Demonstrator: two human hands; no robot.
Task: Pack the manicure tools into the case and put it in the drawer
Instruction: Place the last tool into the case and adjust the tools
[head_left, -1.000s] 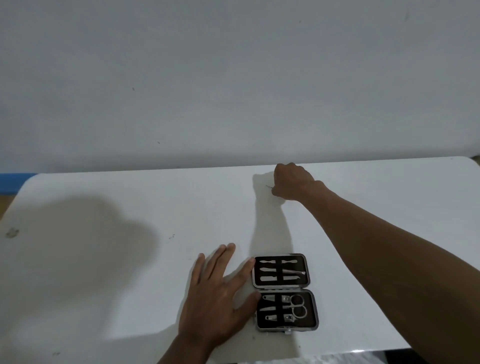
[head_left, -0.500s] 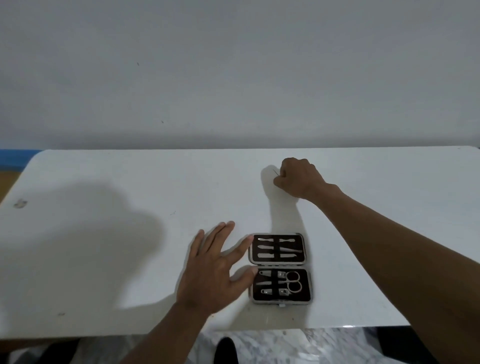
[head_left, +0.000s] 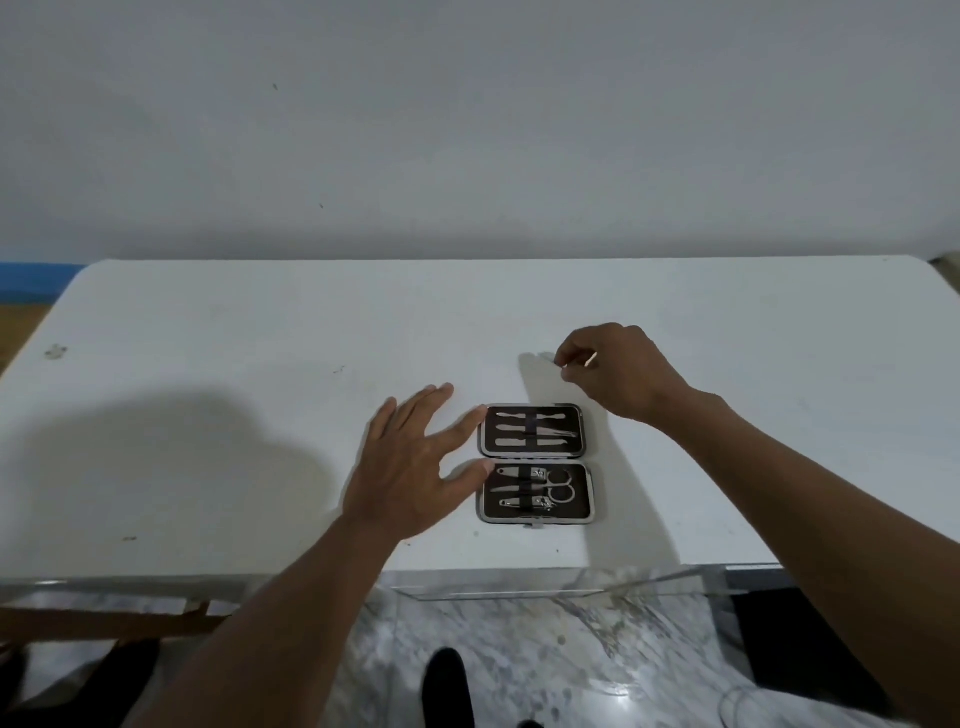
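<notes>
1. pinching a thin tool (head_left: 576, 362), the right hand (head_left: 621, 376) is just behind the case (head_left: 583, 506).
2. left hand (head_left: 410, 467) lies flat, fingers spread wide, thumb and forefinger touching the case's left edge.
3. case lies open on the white table (head_left: 234, 338).

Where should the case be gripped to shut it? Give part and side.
Grip the near half's front edge at the clasp tab, coming from the near side. The case lies open and flat, its hinge running left to right across the middle, so that edge likely folds up and over.
</notes>
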